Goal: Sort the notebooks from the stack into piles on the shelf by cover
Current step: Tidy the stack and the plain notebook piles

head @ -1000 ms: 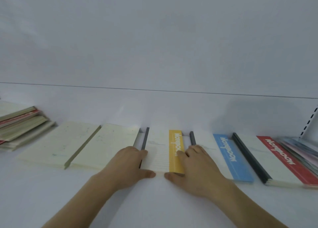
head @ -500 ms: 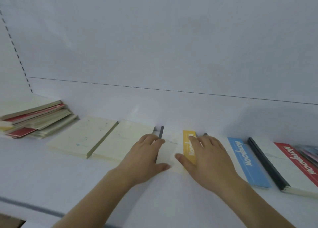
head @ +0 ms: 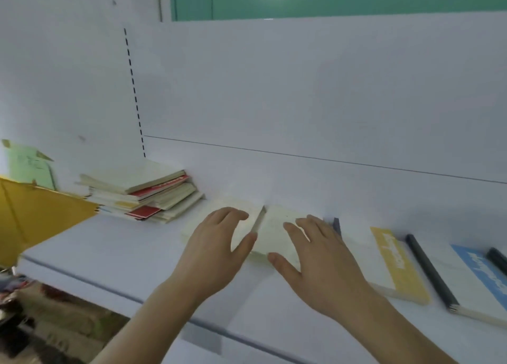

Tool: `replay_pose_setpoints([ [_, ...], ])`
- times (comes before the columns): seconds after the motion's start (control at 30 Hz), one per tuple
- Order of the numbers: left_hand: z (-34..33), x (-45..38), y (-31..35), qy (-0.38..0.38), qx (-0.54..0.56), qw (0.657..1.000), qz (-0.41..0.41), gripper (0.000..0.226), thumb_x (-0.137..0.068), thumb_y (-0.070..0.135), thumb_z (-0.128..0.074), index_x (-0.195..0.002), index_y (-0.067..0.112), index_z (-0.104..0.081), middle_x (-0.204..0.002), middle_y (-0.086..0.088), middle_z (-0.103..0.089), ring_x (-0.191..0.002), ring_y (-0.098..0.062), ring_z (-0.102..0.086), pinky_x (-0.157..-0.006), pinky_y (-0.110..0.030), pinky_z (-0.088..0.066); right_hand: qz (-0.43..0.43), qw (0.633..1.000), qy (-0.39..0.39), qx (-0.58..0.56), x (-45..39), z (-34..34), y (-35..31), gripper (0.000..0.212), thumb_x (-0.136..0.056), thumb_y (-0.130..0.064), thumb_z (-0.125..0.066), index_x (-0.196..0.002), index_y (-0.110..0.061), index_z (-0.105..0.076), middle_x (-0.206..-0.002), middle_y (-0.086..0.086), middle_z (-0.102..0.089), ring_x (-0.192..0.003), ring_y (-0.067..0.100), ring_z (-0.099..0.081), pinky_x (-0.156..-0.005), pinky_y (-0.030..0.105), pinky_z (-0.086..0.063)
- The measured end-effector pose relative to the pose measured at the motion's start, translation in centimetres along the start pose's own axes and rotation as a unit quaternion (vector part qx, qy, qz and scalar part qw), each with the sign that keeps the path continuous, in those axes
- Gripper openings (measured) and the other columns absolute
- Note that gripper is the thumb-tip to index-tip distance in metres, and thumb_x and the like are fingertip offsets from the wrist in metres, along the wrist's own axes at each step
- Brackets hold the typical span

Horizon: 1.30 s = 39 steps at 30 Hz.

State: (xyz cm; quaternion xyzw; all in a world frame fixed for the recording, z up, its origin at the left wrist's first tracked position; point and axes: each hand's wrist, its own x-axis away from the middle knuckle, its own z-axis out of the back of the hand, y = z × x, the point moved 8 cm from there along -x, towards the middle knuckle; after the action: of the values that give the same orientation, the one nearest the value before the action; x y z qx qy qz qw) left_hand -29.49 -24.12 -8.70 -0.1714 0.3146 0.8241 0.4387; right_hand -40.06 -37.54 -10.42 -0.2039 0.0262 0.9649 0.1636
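1. Step in hand: both hands are between placements. The left hand (head: 219, 251) and the right hand (head: 321, 265) hover low over the two cream notebook piles at the centre of the frame, fingers spread and relaxed, gripping nothing. Whether the fingertips touch the covers cannot be told.
2. Location of the task's things: the unsorted stack (head: 142, 196) lies at the centre left of the frame, at the left end of the shelf (head: 115, 251), against the back panel. It holds cream, red and yellow covers, loosely fanned.
3. Sorted piles, left to right across the shelf: left cream pile (head: 241, 212), right cream pile (head: 277, 226), yellow-striped pile (head: 395, 265), blue-striped pile (head: 477, 278). A dark spine (head: 428, 267) lies between the yellow and blue piles.
4. Progress, as a judgement: several piles are formed; the stack remains thick, so the sorting is well short of complete.
5. Next move, as a judgement: reach left to the stack, lift the top notebook only, read its cover, and lay it squarely on the matching pile. The fanned stack may slide if pulled from the side.
6. Writing: the yellow and blue stripes carry white lettering, too blurred to read. No brand is legible.
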Motion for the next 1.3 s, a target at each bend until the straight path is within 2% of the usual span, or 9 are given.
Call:
replay_pose_setpoints([
  [0.3, 10.1, 1.3, -15.8, 0.018, -0.034, 0.997, 0.065, 0.037, -0.098, 0.044, -0.051, -0.128, 0.024, -0.059, -0.128, 0.012, -0.058, -0.118, -0.012, -0.054, -0.089, -0.025, -0.043, 0.016, 0.998, -0.027, -0.055, -6.6, -3.6, -16.4, 0.081, -0.089, -0.071, -0.007, -0.15, -0.024, -0.03, -0.152, -0.002, -0.035, -0.146, 0.019, -0.019, -0.121, 0.034, -0.016],
  [0.47, 12.5, -0.8, -22.0, 0.033, -0.074, 0.993, 0.089, 0.044, -0.098, 0.044, -0.05, -0.135, 0.02, -0.055, -0.137, 0.005, -0.055, -0.128, -0.018, -0.048, -0.1, -0.031, -0.041, 0.019, 0.998, -0.021, -0.063, -10.9, -5.0, -20.8, 0.076, -0.091, -0.068, -0.011, -0.147, -0.022, -0.037, -0.147, -0.004, -0.042, -0.141, 0.016, -0.027, -0.118, 0.032, -0.022],
  [0.67, 11.2, -5.5, -28.0, -0.052, -0.168, 0.979, 0.108, 0.101, -0.08, 0.089, -0.028, -0.156, 0.023, -0.022, -0.164, -0.006, -0.018, -0.152, -0.023, -0.009, -0.124, -0.043, -0.013, -0.001, 0.993, -0.018, -0.114, -17.6, -6.0, -22.4, 0.058, -0.099, -0.059, -0.028, -0.138, -0.021, -0.046, -0.135, -0.003, -0.052, -0.129, 0.018, -0.04, -0.107, 0.032, -0.035],
  [0.77, 9.6, -7.7, -29.6, -0.118, -0.214, 0.965, 0.093, 0.122, -0.065, 0.102, -0.011, -0.158, 0.023, -0.01, -0.166, -0.011, -0.008, -0.153, -0.026, 0.002, -0.124, -0.047, -0.002, -0.033, 0.987, -0.034, -0.155, -21.1, -7.4, -22.4, 0.052, -0.099, -0.058, -0.029, -0.128, -0.023, -0.053, -0.12, -0.002, -0.059, -0.114, 0.02, -0.051, -0.093, 0.036, -0.045],
  [0.9, 7.9, -8.9, -30.4, -0.149, -0.263, 0.953, 0.025, 0.109, -0.07, 0.097, -0.006, -0.144, 0.023, -0.039, -0.146, -0.004, -0.044, -0.144, -0.026, -0.028, -0.12, -0.044, -0.017, -0.087, 0.977, -0.053, -0.187, -24.8, -9.2, -22.0, 0.053, -0.096, -0.065, -0.029, -0.101, -0.024, -0.063, -0.091, -0.004, -0.065, -0.089, 0.019, -0.061, -0.077, 0.036, -0.049],
  [1.07, 7.3, -8.5, -29.5, -0.117, -0.244, 0.96, -0.072, 0.084, -0.087, 0.08, -0.015, -0.146, 0.027, -0.042, -0.144, 0.002, -0.051, -0.137, -0.022, -0.038, -0.115, -0.038, -0.029, -0.195, 0.941, -0.108, -0.253, -26.6, -11.2, -20.9, 0.051, -0.088, -0.064, -0.047, -0.075, -0.017, -0.061, -0.062, -0.005, -0.065, -0.06, 0.013, -0.064, -0.055, 0.028, -0.046],
  [1.17, 8.1, -8.7, -29.4, -0.091, -0.17, 0.974, -0.117, 0.079, -0.086, 0.081, -0.021, -0.128, 0.026, -0.06, -0.126, 0.006, -0.064, -0.123, -0.017, -0.051, -0.105, -0.034, -0.041, -0.273, 0.863, -0.12, -0.408, -25.8, -11.8, -20.4, 0.032, -0.091, -0.04, -0.063, -0.079, -0.011, -0.063, -0.064, 0.006, -0.07, -0.055, 0.018, -0.066, -0.045, 0.024, -0.044],
  [1.23, 9.5, -9.2, -29.8, -0.076, -0.095, 0.987, -0.108, 0.075, -0.088, 0.08, -0.022, -0.118, 0.027, -0.065, -0.119, 0.011, -0.066, -0.117, -0.012, -0.055, -0.099, -0.028, -0.042, -0.306, 0.839, -0.062, -0.445, -25.3, -10.8, -20.1, 0.02, -0.093, -0.029, -0.062, -0.092, -0.009, -0.061, -0.083, 0.01, -0.071, -0.066, 0.024, -0.07, -0.043, 0.023, -0.047],
  [1.3, 11.3, -9.9, -30.9, -0.034, -0.008, 0.998, -0.061, 0.058, -0.094, 0.067, -0.034, -0.125, 0.028, -0.062, -0.125, 0.013, -0.063, -0.12, -0.009, -0.053, -0.098, -0.024, -0.038, -0.325, 0.833, 0.03, -0.446, -24.7, -8.7, -19.9, 0.012, -0.096, -0.024, -0.059, -0.1, -0.013, -0.055, -0.096, 0.01, -0.066, -0.07, 0.028, -0.07, -0.041, 0.024, -0.048],
])
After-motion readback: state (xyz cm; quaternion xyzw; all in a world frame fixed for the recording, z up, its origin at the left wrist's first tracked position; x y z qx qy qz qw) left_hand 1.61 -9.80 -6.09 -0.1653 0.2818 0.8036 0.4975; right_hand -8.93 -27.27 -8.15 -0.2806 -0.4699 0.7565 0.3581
